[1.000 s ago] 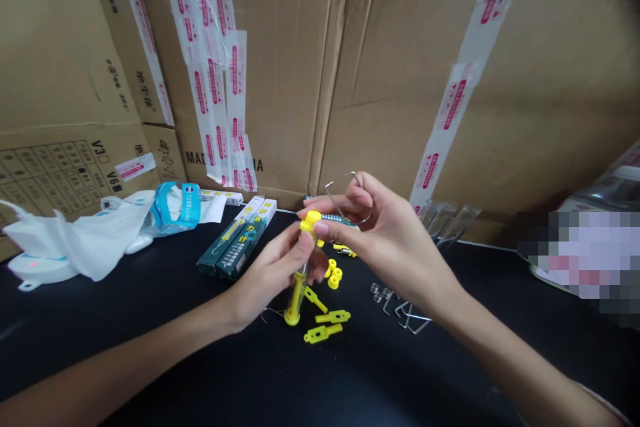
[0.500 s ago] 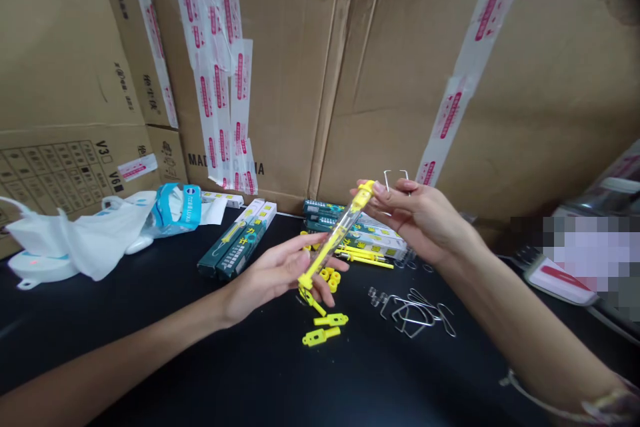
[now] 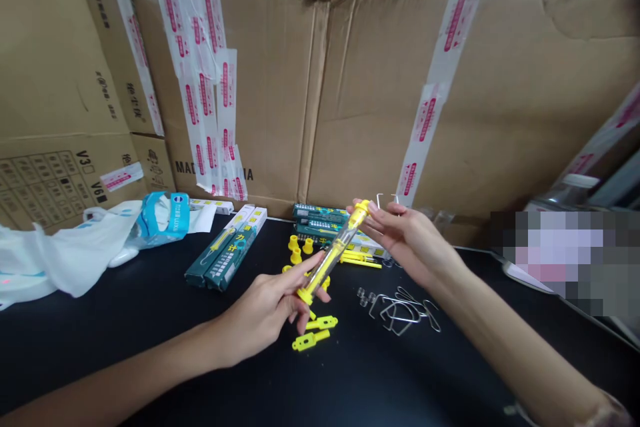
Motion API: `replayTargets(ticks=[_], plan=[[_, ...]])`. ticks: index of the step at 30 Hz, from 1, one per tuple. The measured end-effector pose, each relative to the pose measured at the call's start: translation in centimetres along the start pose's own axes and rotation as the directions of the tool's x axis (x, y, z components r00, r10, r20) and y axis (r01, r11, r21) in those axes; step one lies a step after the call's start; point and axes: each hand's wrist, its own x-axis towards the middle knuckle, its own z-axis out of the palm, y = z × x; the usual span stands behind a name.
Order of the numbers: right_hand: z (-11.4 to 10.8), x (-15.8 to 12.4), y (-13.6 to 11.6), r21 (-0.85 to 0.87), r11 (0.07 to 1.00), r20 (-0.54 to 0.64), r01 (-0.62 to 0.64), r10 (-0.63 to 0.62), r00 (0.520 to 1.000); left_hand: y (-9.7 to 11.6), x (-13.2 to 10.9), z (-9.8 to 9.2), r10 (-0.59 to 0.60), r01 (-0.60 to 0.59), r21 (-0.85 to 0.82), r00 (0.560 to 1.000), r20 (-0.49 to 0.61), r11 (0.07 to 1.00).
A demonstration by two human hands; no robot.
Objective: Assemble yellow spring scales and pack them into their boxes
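Tilted in front of me is a spring scale (image 3: 332, 255), a clear tube with yellow end caps. My left hand (image 3: 273, 307) grips its lower end, thumb and fingers around the tube. At the raised end, my right hand (image 3: 400, 223) pinches the yellow cap. A bent metal wire (image 3: 380, 200) sticks up from behind the right fingers; how it is held is hidden. Below my left hand lie yellow slotted pieces (image 3: 311, 340). Yellow caps (image 3: 295, 255) are grouped behind it, partly covered. Metal wire hooks (image 3: 405, 313) lie to the right on the black table (image 3: 380, 380).
Dark green and white boxes (image 3: 225, 250) lie at the back left, with more boxes (image 3: 320, 213) behind my hands. Thin yellow rods (image 3: 360, 259) rest near them. A blue tissue pack (image 3: 163, 217) is at left. Cardboard walls (image 3: 370, 100) enclose the back.
My left fingers have curled further around the tube's lower end. The view has shifted slightly right and up; my right hand keeps its hold on the upper cap.
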Motion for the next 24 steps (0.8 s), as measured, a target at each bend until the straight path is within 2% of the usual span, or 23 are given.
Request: replayTargets(ticks=[2, 4, 7, 9, 11, 15, 24], plan=[[-0.5, -1.1, 0.7, 0.020, 0.999, -0.009, 0.025, -0.025, 1.000, -0.8, -0.4, -0.2, 0.016, -0.017, 0.079, 1.000, 0.008, 0.997], [-1.2, -2.1, 1.6, 0.036, 0.999, -0.023, 0.019, -0.018, 1.000, -1.2, -0.9, -0.5, 0.092, -0.099, 0.243, 0.995, 0.042, 0.965], [-2.1, -3.2, 2.6, 0.049, 0.999, -0.049, 0.012, -0.009, 0.999, -1.0, -1.8, -0.9, 0.131, -0.175, 0.530, 0.984, 0.119, 0.830], [-2.4, -3.7, 3.0, 0.056, 0.998, -0.063, 0.016, -0.013, 0.998, -0.7, -2.2, -1.0, 0.164, -0.236, 0.643, 0.972, 0.170, 0.729], [-2.3, -4.1, 3.2, 0.061, 0.998, -0.066, 0.022, -0.018, 0.998, -0.5, -2.5, -0.9, 0.185, -0.248, 0.721, 0.968, 0.167, 0.647], [-1.8, -4.7, 3.2, 0.073, 0.997, -0.057, 0.038, -0.033, 0.998, -0.6, -2.8, -0.5, 0.192, -0.259, 0.779, 0.965, 0.179, 0.571], [-0.7, -5.5, 2.6, 0.099, 0.989, -0.076, 0.110, -0.103, 0.992, -0.7, -2.7, -0.5, 0.216, -0.280, 0.750, 0.959, 0.186, 0.599]])
